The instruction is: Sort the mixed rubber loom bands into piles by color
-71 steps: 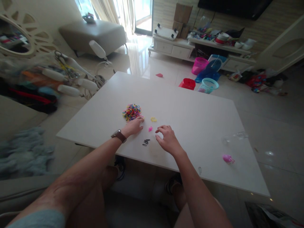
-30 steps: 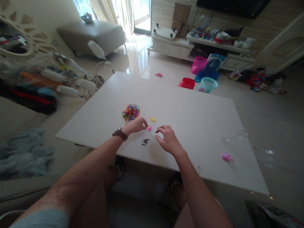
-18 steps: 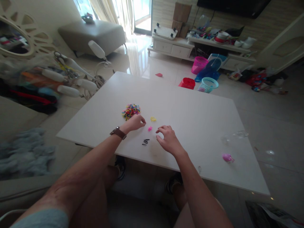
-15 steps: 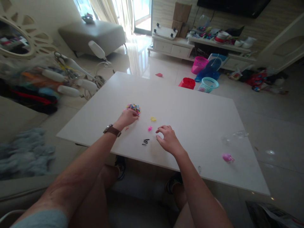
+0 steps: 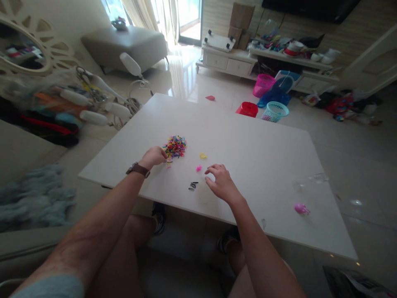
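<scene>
I judge this as picking from the multicoloured pile (image 5: 176, 146) on the table (image 5: 248, 145) — left hand (image 5: 154, 156) at its left edge, any grip too small to tell; right hand (image 5: 219, 180) loosely curled, unladen, beside the pink bunch (image 5: 199, 168). Next calls for a fine pinch.

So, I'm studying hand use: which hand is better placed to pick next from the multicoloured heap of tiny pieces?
Probably the left hand, close beside the heap; the right hand is farther away, nearer the small pink cluster.

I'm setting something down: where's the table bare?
Bare: beyond the multicolored pile to the table's far edge, and between the right hand and purplish object. Crowded: between left hand and right, with yellow loops, pink clump, black loops.
</scene>
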A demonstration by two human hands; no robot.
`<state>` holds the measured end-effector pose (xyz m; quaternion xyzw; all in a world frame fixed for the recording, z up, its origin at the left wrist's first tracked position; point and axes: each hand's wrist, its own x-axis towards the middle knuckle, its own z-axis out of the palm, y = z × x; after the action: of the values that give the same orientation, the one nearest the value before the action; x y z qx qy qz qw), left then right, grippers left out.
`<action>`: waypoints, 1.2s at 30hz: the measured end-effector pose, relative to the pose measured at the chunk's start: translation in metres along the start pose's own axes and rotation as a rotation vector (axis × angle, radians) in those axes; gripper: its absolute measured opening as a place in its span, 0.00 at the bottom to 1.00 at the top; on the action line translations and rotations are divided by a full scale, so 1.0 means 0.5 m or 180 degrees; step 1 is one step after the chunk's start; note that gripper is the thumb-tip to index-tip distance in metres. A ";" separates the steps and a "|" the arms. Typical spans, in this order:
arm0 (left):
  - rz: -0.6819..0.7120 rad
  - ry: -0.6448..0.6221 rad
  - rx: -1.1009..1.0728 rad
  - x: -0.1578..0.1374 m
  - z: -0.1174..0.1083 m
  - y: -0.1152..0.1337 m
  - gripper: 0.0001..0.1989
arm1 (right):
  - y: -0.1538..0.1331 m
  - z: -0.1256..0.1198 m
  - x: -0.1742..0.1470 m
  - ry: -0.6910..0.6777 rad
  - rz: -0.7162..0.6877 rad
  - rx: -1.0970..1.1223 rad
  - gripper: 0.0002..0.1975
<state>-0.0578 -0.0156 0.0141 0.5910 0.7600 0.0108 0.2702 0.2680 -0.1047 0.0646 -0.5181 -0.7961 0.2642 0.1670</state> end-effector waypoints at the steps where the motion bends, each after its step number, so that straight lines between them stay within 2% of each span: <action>1: 0.0045 0.0004 -0.0023 0.002 0.004 -0.002 0.12 | 0.000 0.001 0.001 -0.0003 -0.0004 0.0003 0.06; 6: 0.0153 0.0246 0.0032 0.005 0.021 0.001 0.08 | -0.001 0.004 0.002 0.0007 -0.0042 0.0007 0.06; 9: 0.0130 0.0229 0.0093 0.004 0.024 0.005 0.07 | -0.002 0.006 0.002 -0.0004 -0.0048 -0.0004 0.06; 17: 0.0013 0.0212 0.0064 0.007 0.019 0.009 0.12 | 0.000 0.007 0.005 -0.0049 -0.0034 0.0000 0.06; 27: -0.0060 0.0304 0.0108 0.008 0.033 0.017 0.12 | -0.003 0.005 0.004 -0.0034 -0.0052 0.0014 0.05; 36: 0.0107 0.0379 0.0064 0.001 0.030 0.025 0.10 | -0.002 0.006 0.004 -0.0050 -0.0062 0.0032 0.05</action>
<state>-0.0403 -0.0157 0.0054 0.6047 0.7647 0.0429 0.2183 0.2650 -0.1038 0.0628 -0.5075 -0.8011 0.2706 0.1659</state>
